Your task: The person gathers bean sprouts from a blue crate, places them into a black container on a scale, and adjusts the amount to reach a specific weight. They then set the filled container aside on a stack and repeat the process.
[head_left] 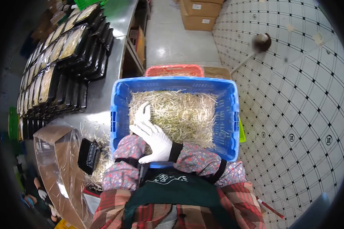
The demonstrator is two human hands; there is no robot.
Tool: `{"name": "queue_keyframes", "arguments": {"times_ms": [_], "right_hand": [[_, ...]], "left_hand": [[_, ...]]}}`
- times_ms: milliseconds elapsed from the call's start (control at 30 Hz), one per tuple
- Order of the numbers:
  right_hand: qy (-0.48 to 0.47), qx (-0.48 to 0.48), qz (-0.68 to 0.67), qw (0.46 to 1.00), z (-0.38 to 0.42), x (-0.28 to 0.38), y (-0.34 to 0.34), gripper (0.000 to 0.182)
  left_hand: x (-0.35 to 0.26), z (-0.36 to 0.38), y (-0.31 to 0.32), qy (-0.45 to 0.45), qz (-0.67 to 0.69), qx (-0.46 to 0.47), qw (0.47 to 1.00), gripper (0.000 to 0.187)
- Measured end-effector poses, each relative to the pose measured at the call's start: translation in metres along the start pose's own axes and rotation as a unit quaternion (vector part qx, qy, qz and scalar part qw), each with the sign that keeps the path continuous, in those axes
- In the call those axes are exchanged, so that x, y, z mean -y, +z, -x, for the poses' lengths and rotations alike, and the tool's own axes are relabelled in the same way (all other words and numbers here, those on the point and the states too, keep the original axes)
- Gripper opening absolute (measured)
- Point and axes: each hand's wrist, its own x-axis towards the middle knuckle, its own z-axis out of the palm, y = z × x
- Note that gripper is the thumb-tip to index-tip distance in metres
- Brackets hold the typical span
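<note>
Both my hands wear white gloves and are over a blue plastic crate (pixel 176 81) filled with thin, pale yellow-green sprouts (pixel 179 114). My right hand (pixel 156 142) crosses in front of my left wrist, its fingers stretched toward the upper left and its thumb apart. Beyond it, my left hand (pixel 143 113) lies over the left side of the sprouts, fingers extended. The right hand hides most of the left palm and wrist; whether they touch cannot be told. Neither hand visibly holds anything.
Left of the crate, a metal table (pixel 116 49) bears stacked black packed trays (pixel 70 44). A single black tray (pixel 88 155) lies near a plastic-lined cardboard box (pixel 55 152). A red crate (pixel 174 70) stands behind the blue one. Cardboard boxes (pixel 200 17) sit farther back.
</note>
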Motion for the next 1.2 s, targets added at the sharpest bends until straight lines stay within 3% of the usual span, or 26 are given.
{"name": "queue_keyframes", "arguments": {"times_ms": [33, 100, 167, 233, 300, 333, 400, 567, 633, 700, 767, 833, 867, 900, 967, 1067, 1167, 1200], "right_hand": [[-0.007, -0.039, -0.005, 0.999, 0.007, -0.017, -0.005, 0.101], [0.056, -0.118, -0.081, 0.988, 0.026, -0.07, -0.019, 0.093], [0.25, -0.26, -0.129, 0.924, 0.064, -0.14, -0.023, 0.091], [0.432, -0.284, 0.002, 0.856, 0.104, -0.209, -0.039, 0.099], [0.59, -0.253, 0.062, 0.764, 0.122, -0.226, -0.048, 0.113], [0.588, -0.255, 0.062, 0.765, 0.128, -0.24, -0.047, 0.113], [0.714, -0.261, -0.091, 0.643, 0.139, -0.279, -0.033, 0.123], [0.72, -0.214, -0.047, 0.658, 0.129, -0.311, 0.002, 0.13], [0.682, -0.197, -0.016, 0.704, 0.129, -0.306, -0.004, 0.128], [0.672, -0.183, -0.037, 0.716, 0.135, -0.312, -0.007, 0.124], [0.721, -0.153, -0.039, 0.675, 0.127, -0.293, -0.024, 0.12], [0.697, -0.156, -0.038, 0.699, 0.135, -0.29, -0.031, 0.115], [0.688, -0.197, -0.01, 0.699, 0.142, -0.294, -0.032, 0.102], [0.612, -0.255, -0.074, 0.745, 0.158, -0.304, -0.029, 0.084], [0.529, -0.29, -0.07, 0.795, 0.169, -0.301, -0.043, 0.076], [0.415, -0.306, -0.104, 0.851, 0.122, -0.205, -0.095, 0.076], [0.298, -0.259, -0.176, 0.902, 0.069, -0.148, -0.091, 0.082], [0.267, -0.238, -0.219, 0.908, 0.047, -0.127, -0.082, 0.088]], "left_hand": [[-0.017, -0.002, -0.019, 0.05, 0.0, 0.074, 0.996, 0.025], [-0.046, 0.009, -0.046, 0.086, -0.012, 0.137, 0.987, 0.026], [-0.062, 0.023, -0.073, 0.087, -0.052, 0.183, 0.978, 0.024], [-0.051, 0.04, -0.089, 0.079, -0.066, 0.184, 0.977, 0.024], [-0.048, 0.057, -0.097, -0.01, 0.003, 0.165, 0.986, 0.024], [-0.047, 0.062, -0.101, -0.072, 0.041, 0.16, 0.984, 0.025], [-0.031, 0.075, -0.108, -0.167, 0.126, 0.143, 0.967, 0.026], [-0.046, 0.098, -0.142, -0.274, 0.212, 0.122, 0.93, 0.031], [-0.047, 0.104, -0.155, -0.297, 0.212, 0.117, 0.924, 0.033], [-0.046, 0.108, -0.165, -0.387, 0.341, 0.09, 0.852, 0.036], [-0.043, 0.11, -0.167, -0.415, 0.369, 0.065, 0.829, 0.04], [-0.04, 0.109, -0.168, -0.412, 0.377, 0.073, 0.827, 0.04], [-0.045, 0.104, -0.168, -0.401, 0.379, 0.084, 0.83, 0.04], [-0.049, 0.099, -0.168, -0.4, 0.381, 0.081, 0.829, 0.04], [-0.054, 0.086, -0.166, -0.368, 0.389, 0.109, 0.837, 0.04], [-0.059, 0.067, -0.149, -0.355, 0.382, 0.15, 0.84, 0.044], [-0.052, 0.051, -0.111, -0.367, 0.408, 0.201, 0.811, 0.048], [-0.036, 0.046, -0.095, -0.38, 0.425, 0.216, 0.792, 0.06]]}}
